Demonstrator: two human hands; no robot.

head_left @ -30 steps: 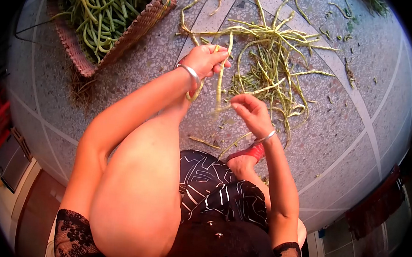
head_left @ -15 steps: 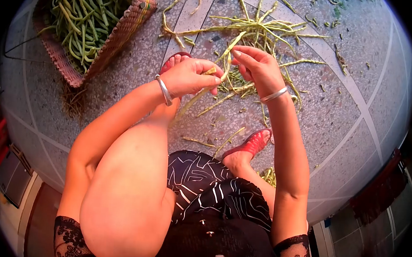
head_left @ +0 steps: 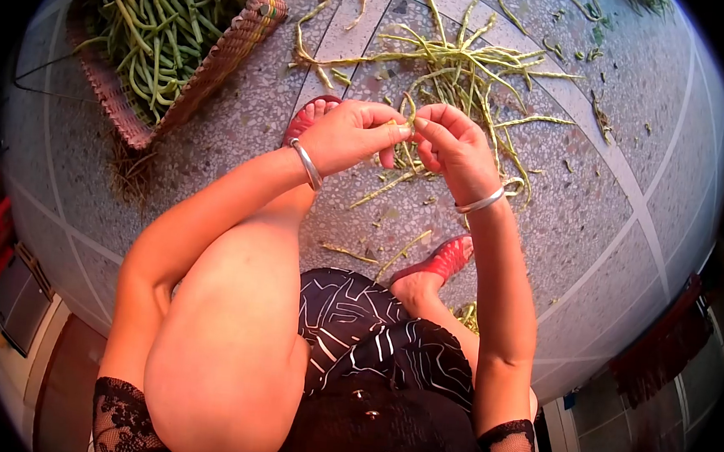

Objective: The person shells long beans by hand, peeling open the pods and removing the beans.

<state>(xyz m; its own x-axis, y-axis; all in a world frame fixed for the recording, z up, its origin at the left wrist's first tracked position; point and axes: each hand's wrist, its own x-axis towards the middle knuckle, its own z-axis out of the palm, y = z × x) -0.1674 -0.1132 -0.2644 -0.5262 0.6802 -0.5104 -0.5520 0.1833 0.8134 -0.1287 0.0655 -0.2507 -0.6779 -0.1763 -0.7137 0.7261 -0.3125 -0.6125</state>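
In the head view my left hand point(head_left: 358, 137) and my right hand point(head_left: 461, 153) meet over the floor, thumbs and forefingers pinched. Between their fingertips is a short visible stretch of a yellow-green long bean point(head_left: 411, 105). Both hands seem to grip it; my fingers cover the rest. Just beyond them a loose heap of long beans point(head_left: 465, 69) spreads out on the floor, partly hidden by my right hand. At the upper left, a woven basket point(head_left: 227, 49) holds many greener long beans point(head_left: 153, 31).
Speckled stone floor point(head_left: 244, 117) lies all around. Single bean pieces point(head_left: 402, 254) and dark scraps point(head_left: 600, 117) are scattered on it. My feet in red sandals point(head_left: 443, 261) stand near the beans. Dry brown stalks point(head_left: 131, 172) lie below the basket.
My hands have come together at the fingertips, the left moving right and the right slightly left and down. The bean length trailing below my left hand no longer shows. The view has shifted slightly.
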